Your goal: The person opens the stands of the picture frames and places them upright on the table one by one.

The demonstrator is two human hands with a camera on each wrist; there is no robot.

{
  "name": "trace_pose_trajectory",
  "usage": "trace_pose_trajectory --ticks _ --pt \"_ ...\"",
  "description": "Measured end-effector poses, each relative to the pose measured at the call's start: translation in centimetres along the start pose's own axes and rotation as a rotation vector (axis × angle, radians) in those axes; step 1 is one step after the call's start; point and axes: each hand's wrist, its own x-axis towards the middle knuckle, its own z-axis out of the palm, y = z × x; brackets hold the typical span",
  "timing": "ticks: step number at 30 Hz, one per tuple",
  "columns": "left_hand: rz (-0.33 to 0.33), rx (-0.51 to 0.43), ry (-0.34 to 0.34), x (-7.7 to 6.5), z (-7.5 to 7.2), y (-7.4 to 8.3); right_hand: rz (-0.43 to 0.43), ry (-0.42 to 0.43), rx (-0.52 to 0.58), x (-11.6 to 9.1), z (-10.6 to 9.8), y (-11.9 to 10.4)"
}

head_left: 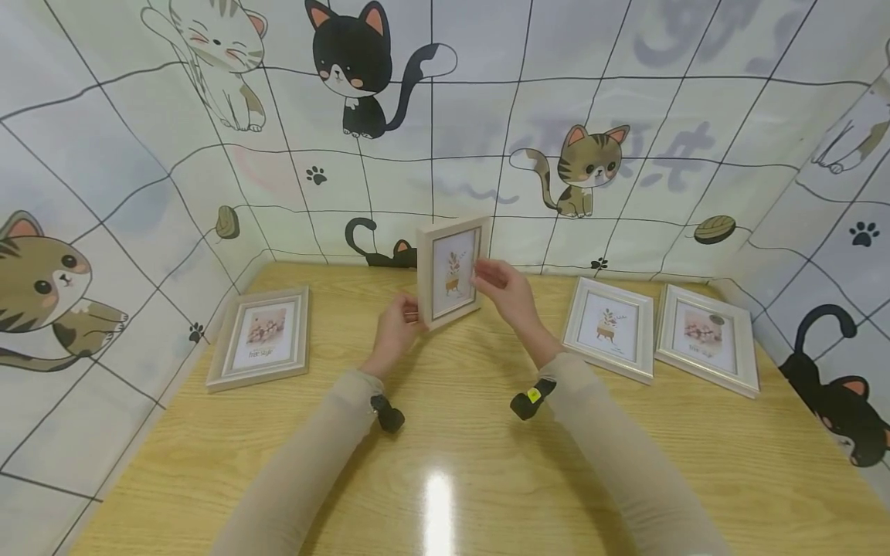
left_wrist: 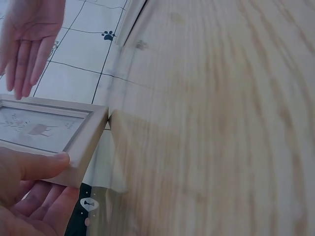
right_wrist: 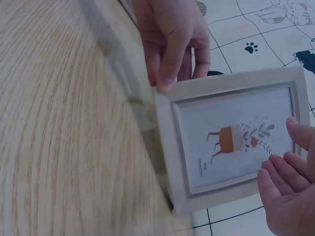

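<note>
Left hand [head_left: 399,326] grips the lower left corner of a pale photo frame [head_left: 455,270], thumb laid on its front; right hand [head_left: 506,292] is relaxed, fingers extended, beside the frame's right edge, contact there not determinable; the photo frame is held upright at the far middle of the wooden table [head_left: 501,463], its print showing a potted plant; one pink-print frame [head_left: 267,336] lies flat at left; a plant-print frame [head_left: 608,328] and a second pink-print frame [head_left: 705,336] lie side by side at right; cat-patterned sheeting [head_left: 480,116] lines the far side.
</note>
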Motion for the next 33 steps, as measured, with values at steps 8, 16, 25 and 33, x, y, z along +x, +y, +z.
trace_pose_trajectory --ticks 8,16,25,33 --pt "0.032 0.051 -0.042 -0.4 1.0 0.2 -0.066 0.027 0.068 -0.3 0.8 -1.2" --pt "0.051 0.116 -0.079 -0.4 2.1 0.6 -0.132 0.052 0.101 -0.5 1.4 -2.0" --pt "0.055 0.196 -0.104 -0.8 3.3 1.1 -0.146 0.044 0.105 -0.9 1.5 -2.4" --pt "0.088 0.266 -0.118 -0.8 3.9 1.5 -0.151 0.069 0.110 -1.2 1.5 -2.5"
